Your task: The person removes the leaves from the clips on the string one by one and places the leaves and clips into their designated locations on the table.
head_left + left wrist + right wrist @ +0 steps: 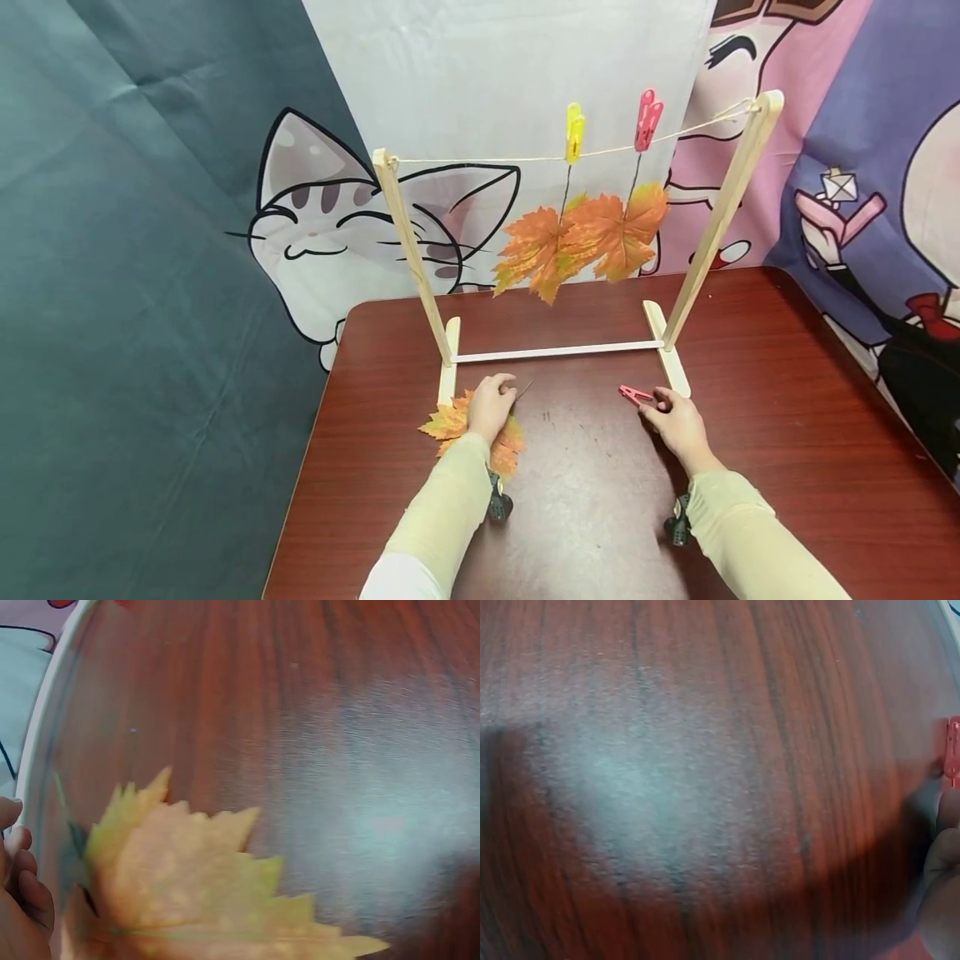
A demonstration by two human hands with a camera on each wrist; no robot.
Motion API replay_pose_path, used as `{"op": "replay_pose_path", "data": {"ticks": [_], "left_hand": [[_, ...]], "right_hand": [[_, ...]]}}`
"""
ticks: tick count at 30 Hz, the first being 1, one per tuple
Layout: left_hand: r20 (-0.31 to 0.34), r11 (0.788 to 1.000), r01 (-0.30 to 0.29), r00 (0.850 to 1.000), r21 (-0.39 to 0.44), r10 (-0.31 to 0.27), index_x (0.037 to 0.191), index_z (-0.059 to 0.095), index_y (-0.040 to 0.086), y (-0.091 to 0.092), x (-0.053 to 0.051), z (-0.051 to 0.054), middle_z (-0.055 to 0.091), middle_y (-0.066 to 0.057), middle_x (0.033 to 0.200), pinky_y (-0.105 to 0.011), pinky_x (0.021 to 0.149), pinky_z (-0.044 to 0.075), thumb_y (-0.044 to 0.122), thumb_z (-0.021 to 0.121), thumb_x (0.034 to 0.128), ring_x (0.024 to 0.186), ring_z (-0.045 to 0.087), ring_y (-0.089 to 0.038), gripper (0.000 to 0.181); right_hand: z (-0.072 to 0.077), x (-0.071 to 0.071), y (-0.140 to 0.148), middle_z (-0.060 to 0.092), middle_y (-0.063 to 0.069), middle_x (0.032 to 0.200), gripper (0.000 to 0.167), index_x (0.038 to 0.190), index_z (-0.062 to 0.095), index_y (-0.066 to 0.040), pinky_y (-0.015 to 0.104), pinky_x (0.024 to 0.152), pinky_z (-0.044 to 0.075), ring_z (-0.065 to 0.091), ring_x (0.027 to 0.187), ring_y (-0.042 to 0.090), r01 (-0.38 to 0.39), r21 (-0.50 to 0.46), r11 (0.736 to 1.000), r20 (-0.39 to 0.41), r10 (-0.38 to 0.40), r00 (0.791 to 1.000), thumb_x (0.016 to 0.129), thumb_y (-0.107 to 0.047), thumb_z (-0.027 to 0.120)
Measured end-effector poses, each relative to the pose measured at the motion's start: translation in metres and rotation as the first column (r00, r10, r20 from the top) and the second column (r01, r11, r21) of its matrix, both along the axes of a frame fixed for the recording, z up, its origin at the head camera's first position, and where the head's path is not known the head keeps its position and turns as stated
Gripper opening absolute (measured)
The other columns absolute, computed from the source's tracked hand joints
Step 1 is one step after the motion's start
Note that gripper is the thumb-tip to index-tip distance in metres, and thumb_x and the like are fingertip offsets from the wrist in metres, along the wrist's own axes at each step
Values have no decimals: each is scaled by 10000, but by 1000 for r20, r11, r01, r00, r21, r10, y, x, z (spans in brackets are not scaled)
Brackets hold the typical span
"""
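Note:
An orange-yellow artificial maple leaf (447,422) lies on the table, partly hidden under my left hand (491,407). In the left wrist view, the fingers (36,896) are loosely bent beside the leaf (187,877) and its thin stem (62,796), with no hold visible. On the right, my right hand (678,425) pinches one end of a red clothespin (633,394) between thumb and fingers, just above the table. The right wrist view catches only the edge of this clothespin (952,750) and some fingertips (950,810).
A wooden frame (712,225) stands at the back with a string (480,160) across its top. A yellow clothespin (574,133) and a pink one (648,121) each hold a leaf by its stem. Behind hangs a cartoon-printed cloth (465,75).

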State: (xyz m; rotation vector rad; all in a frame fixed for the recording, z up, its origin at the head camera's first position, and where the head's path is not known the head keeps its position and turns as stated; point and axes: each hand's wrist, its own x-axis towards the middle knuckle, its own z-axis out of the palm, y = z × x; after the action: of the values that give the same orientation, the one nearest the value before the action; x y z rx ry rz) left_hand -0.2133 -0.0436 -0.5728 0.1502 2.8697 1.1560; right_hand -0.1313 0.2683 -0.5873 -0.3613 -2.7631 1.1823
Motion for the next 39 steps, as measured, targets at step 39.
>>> {"op": "replay_pose_path", "data": {"ticks": [39], "left_hand": [[-118, 988, -58, 990, 141, 75, 1177, 647, 182, -5, -34, 61, 690, 27, 935, -352, 747, 480, 233, 625, 878, 857, 641, -153, 304]], "right_hand": [[83, -48, 8, 615, 225, 1014, 516, 1305, 482, 55, 375, 737, 373, 528, 870, 318, -4, 16, 1000, -133, 6, 991, 896, -225, 622]]}}
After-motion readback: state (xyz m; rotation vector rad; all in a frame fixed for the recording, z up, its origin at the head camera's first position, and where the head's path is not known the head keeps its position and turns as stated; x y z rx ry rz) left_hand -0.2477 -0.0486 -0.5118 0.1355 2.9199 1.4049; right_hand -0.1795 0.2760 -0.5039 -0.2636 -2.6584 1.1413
